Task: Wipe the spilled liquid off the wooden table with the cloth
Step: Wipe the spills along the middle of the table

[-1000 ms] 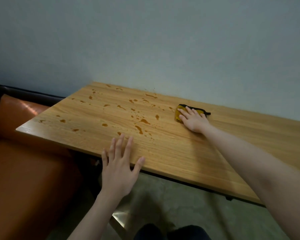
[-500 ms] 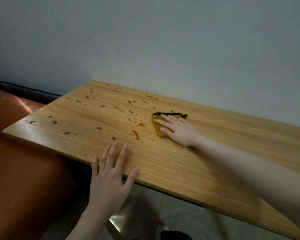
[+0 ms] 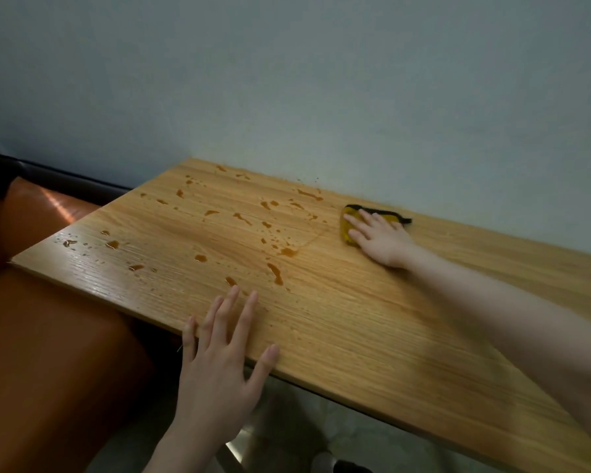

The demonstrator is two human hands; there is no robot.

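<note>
A plain, pale blue-grey wall (image 3: 321,80) is seen across the upper half of the view, unmarked and evenly lit. Along its foot at the left, a dark band (image 3: 72,180) is run. An orange-brown upholstered seat (image 3: 48,353) is placed at the left, with a backrest (image 3: 45,209) on which a streak of light is caught. Below, a pale mottled floor (image 3: 355,435) is shown in shadow. A metal leg (image 3: 236,448) is partly seen near the bottom edge.

Both forearms are bare with no sleeves; the left hand (image 3: 215,377) and right hand (image 3: 379,242) wear no rings or gloves.
</note>
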